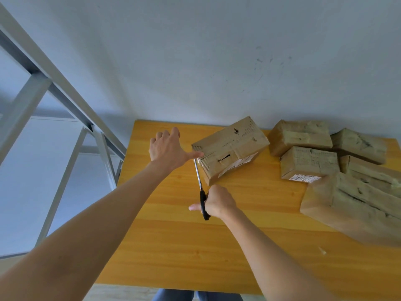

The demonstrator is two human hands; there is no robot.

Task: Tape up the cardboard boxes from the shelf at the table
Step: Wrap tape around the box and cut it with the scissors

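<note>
A cardboard box (232,146) with a white label lies at an angle on the yellow wooden table (195,246). My left hand (168,148) hovers just left of it, thumb stretched out and touching the box's near left corner. Its fingers bend away from me, so what lies under the palm is hidden. My right hand (218,203) grips the black handles of a pair of scissors (200,187). The silver blades point up along the box's left end, with their tips just below my left thumb.
Several more taped cardboard boxes (308,164) are piled on the table's right side, the nearest one (355,205) large and blurred. A grey metal shelf frame (65,92) stands to the left. A white wall backs the table. A small scrap (322,250) lies near the right front.
</note>
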